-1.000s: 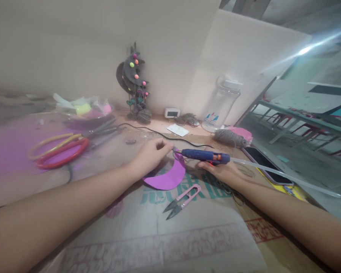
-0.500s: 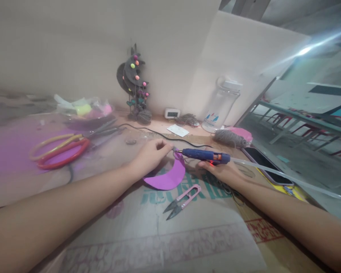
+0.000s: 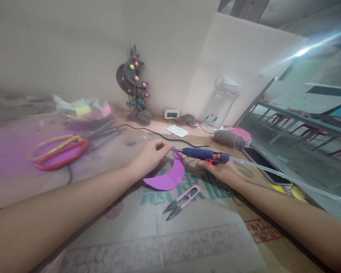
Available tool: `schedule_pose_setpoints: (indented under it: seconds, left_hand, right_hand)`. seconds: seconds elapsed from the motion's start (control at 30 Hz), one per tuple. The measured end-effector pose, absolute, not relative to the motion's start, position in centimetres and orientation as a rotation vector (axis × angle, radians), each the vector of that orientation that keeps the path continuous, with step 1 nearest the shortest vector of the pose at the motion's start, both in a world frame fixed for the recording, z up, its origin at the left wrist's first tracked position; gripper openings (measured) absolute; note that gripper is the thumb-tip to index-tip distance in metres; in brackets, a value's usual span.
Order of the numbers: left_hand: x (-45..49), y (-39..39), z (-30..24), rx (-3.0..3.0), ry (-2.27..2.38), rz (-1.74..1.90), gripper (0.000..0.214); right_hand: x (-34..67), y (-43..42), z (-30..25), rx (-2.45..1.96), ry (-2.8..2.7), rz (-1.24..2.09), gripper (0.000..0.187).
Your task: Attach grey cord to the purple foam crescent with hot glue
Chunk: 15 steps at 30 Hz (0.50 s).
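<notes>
My right hand [image 3: 218, 167] is closed around a blue hot glue gun [image 3: 206, 154], which has a clear glue stick [image 3: 284, 175] running out of its back and a small red light lit. Its nozzle points left and meets the upper tip of a purple crescent moon cutout [image 3: 170, 178]. At that tip my left hand [image 3: 156, 153] pinches the cutout, along with what looks like grey yarn; the fingers partly cover it. Pink thread snips [image 3: 183, 202] lie just below the crescent.
Red-and-yellow-handled scissors [image 3: 62, 151] lie left, near a bag of coloured bits [image 3: 83, 110]. Behind stand a grey moon decoration [image 3: 133, 81], a small digital clock [image 3: 172, 113] and a clear bottle [image 3: 220, 108]. Grey yarn [image 3: 230, 139] and a phone [image 3: 267, 165] lie right. A black cord [image 3: 159, 132] crosses behind my hands.
Almost nothing differs; the view has shifted very slightly. Both hands keep their hold, with the nozzle still at the crescent's tip.
</notes>
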State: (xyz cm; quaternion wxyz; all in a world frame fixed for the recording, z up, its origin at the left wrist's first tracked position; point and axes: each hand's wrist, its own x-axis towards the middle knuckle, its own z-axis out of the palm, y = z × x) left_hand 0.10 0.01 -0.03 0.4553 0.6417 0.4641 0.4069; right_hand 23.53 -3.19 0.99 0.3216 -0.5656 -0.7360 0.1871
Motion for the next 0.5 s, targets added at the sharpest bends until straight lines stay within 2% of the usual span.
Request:
schedule_pose_setpoints:
  seconds: [0.5]
  left_hand:
    - [0.01, 0.23, -0.38, 1.615, 1.111, 1.019, 0.028]
  right_hand:
    - [23.71, -2.92, 0.75, -1.387, -1.953, 0.447, 0.028]
